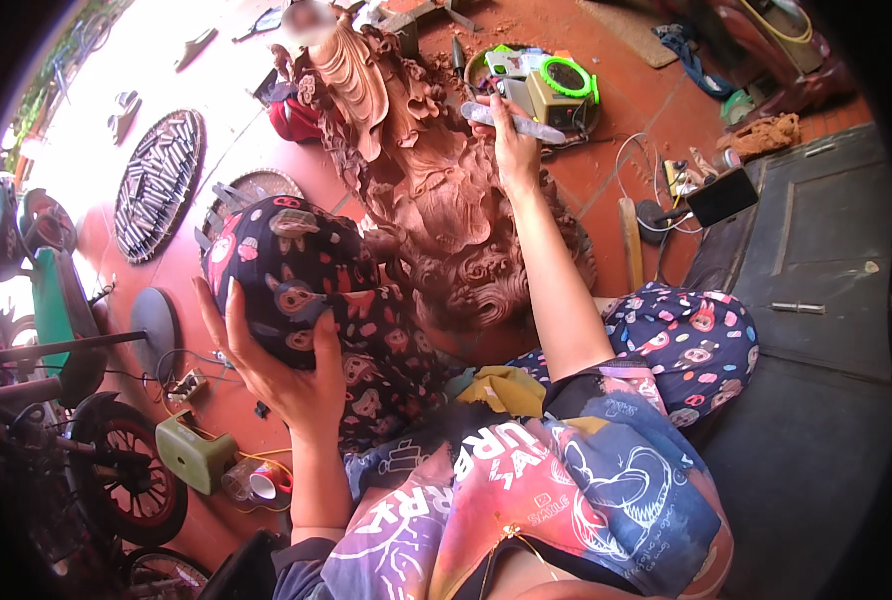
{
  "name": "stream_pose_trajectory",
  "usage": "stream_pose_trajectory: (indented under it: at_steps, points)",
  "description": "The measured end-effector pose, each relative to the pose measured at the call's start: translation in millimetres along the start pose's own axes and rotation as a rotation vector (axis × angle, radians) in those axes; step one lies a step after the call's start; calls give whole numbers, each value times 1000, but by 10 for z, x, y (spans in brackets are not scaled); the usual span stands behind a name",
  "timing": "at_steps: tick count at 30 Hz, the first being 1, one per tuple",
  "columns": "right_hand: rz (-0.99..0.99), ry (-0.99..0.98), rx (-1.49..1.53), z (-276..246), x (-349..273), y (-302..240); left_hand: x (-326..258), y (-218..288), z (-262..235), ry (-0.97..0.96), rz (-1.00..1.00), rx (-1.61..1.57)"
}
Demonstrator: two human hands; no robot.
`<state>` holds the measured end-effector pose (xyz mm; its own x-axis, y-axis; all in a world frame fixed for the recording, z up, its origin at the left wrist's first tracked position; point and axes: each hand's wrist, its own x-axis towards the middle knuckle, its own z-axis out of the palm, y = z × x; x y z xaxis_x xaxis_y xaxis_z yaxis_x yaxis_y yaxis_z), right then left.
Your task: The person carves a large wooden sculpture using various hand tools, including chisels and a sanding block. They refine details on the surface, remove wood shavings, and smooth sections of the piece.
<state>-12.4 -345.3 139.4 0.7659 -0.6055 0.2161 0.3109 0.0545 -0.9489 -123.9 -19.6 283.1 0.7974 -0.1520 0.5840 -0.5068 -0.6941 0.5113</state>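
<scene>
A large reddish-brown wood carving (446, 205) stands in front of me, with a robed figure at its top and swirling shapes at its base. In my right hand (516, 155), raised over the carving's right side, is a long flat grey strip (538, 128) with rounded ends, pinched between thumb and fingers. What the strip is made of I cannot tell. My left hand (281, 365) holds nothing; its fingers are spread against my left knee (286, 285), which is covered in dark patterned cloth. A yellow cloth (506, 388) lies in my lap.
Beyond the carving sits a basin of gear with a bright green ring (595, 88). A round tray of carving tools (188, 135) lies at far left. Left of me are a motorbike wheel (171, 490), an olive box (191, 452) and a mug (263, 484). Dark cabinet (816, 260) at right.
</scene>
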Motion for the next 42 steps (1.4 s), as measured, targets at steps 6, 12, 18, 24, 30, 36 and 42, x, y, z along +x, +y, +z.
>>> stream_pose_trajectory:
  at_steps: [6, 12, 18, 24, 30, 36, 42]
  points:
    - [-125, -31, -65, 124, -78, -95, -54, -126, -73, 8, -22, 2]
    - [-47, -76, 45, 228, -141, -191, 537, -718, -633, -91, -278, -527]
    - [119, -228, -51, 374, -263, -506, 1612, -1086, -238, -590, -201, -331]
    - [171, -163, 71, 728, -340, -506, 2191, -904, 521, -1102, 366, -229]
    - [40, -66, -329, 887, -500, -282, 1733, -1052, 1258, -882, 669, -366]
    - [122, 72, -192, 939, -586, -250, 1530, -1189, 1529, -965, 594, -432]
    - [-30, -19, -383, 936, -575, -180, 1354, -1278, 1733, -828, 711, -385]
